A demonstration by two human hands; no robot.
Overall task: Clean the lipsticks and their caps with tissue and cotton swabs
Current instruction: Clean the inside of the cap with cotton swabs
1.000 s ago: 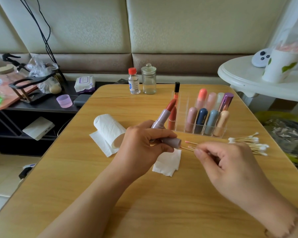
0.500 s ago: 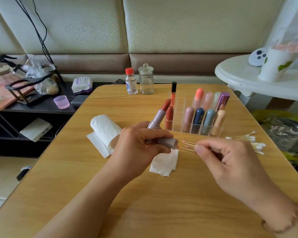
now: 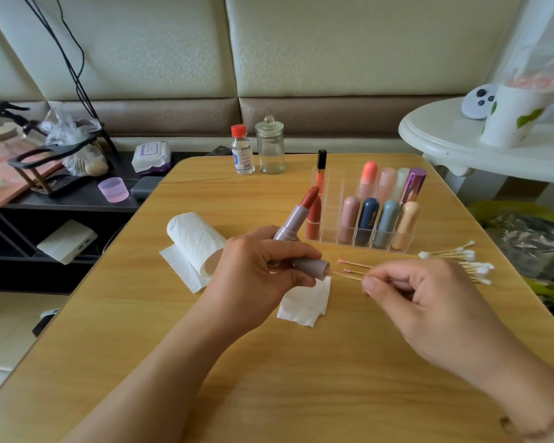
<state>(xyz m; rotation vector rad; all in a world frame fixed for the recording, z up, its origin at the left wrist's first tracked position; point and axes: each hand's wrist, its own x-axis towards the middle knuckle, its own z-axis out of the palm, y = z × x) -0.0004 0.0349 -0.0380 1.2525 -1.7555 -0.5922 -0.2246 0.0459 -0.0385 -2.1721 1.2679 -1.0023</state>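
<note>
Barely shifted since a second ago, just the swab tip nudged closer to the cap mouth. Left hand gripping both the open lipstick, bullet pointing up and away, and its mauve cap, lying sideways with the opening facing right. Right hand pinching a cotton swab, stick roughly in line with the cap's long axis, tip right at the opening. Probably going straight in next. Folded tissue on the bench just below, spare swabs behind the right hand.
</note>
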